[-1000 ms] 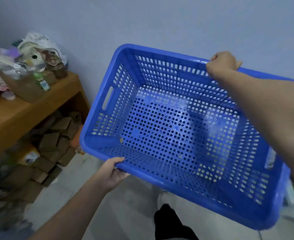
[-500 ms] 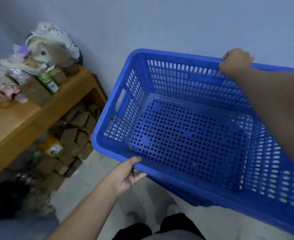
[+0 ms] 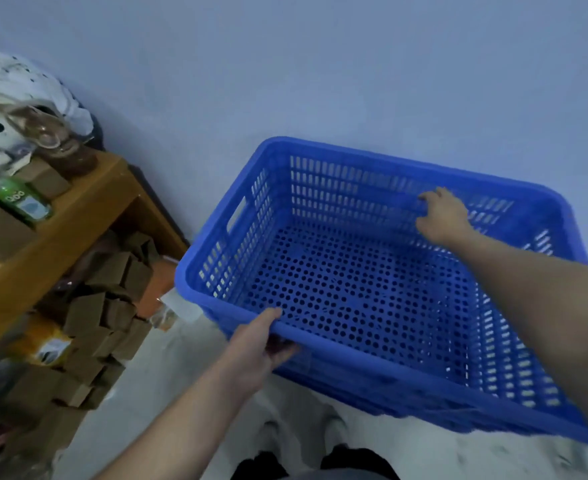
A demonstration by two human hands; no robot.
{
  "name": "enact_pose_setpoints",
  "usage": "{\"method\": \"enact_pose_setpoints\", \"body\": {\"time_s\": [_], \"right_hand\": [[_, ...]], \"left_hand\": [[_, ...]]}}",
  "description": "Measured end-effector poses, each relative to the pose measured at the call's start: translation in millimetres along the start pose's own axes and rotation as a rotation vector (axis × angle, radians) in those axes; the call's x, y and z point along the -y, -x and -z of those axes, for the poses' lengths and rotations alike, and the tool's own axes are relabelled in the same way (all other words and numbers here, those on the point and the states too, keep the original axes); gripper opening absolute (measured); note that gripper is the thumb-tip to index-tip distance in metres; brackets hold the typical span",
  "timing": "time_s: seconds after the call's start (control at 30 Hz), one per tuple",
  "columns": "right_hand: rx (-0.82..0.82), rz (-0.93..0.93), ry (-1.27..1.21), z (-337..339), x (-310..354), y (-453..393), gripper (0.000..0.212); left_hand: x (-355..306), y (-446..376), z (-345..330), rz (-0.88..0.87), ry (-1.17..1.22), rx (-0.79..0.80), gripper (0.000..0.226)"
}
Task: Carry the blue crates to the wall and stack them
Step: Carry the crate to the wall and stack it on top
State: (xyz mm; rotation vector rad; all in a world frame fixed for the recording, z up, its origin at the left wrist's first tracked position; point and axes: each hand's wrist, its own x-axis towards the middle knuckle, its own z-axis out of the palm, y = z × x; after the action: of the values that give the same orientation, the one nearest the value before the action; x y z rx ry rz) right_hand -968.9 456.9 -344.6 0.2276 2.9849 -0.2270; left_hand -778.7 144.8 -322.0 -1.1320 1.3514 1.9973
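While the blue crate sits low against the wall, centre-right, left hand fingers curl under the near rim, right hand grips the far wall; looks light, rigid, rims hold best.

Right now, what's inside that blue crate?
The blue crate looks empty: only its perforated floor shows. The right hand reaches inside, and that forearm hides the near right corner.

A pale floor ran to the wall. The blue crate sat low against it. Beside stood a wooden bench, cluttered on top, brown boxes piled beneath.
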Motion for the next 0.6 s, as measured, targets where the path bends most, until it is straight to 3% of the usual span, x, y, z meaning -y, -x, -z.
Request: {"method": "enact_pose_setpoints", "body": {"time_s": [0.03,0.13,0.17,0.23,0.27,0.33,0.4,0.47,0.5,0.6], "right_hand": [[-0.012,-0.031,0.071,-1,-9,14,0.058],[-0.102,-0.212,0.106,2,-41,62,0.065],[-0.154,-0.279,0.079,2,-52,77,0.066],[-0.252,-0.396,0.023,2,-70,112,0.065],[-0.282,-0.445,-0.018,1,-76,126,0.061],[-0.278,-0.481,-0.023,-4,-84,153,0.053],[-0.290,-0.480,0.010,-11,-87,172,0.055],[-0.345,-0.506,0.005,-19,-90,188,0.056],[-0.359,-0.536,0.000,-17,-89,194,0.052],[-0.349,-0.669,-0.117,-11,-90,210,0.043]], "left_hand": [[-1,6,6,0.057,-0.130,0.063,0.027],[-3,25,28,0.145,-0.854,0.374,0.039],[-8,29,32,0.092,-0.998,0.481,0.033],[-30,26,33,-0.152,-0.955,0.606,0.015],[-45,18,29,-0.333,-0.903,0.556,0.011],[-80,-8,20,-0.766,-1.022,0.289,0.002],[-110,-45,19,-1.046,-1.308,-0.039,0.030],[-131,-80,27,-1.061,-1.534,-0.308,0.057],[-138,-92,31,-1.010,-1.593,-0.364,0.062],[-150,-118,42,-0.836,-1.534,-0.313,0.057]]}}
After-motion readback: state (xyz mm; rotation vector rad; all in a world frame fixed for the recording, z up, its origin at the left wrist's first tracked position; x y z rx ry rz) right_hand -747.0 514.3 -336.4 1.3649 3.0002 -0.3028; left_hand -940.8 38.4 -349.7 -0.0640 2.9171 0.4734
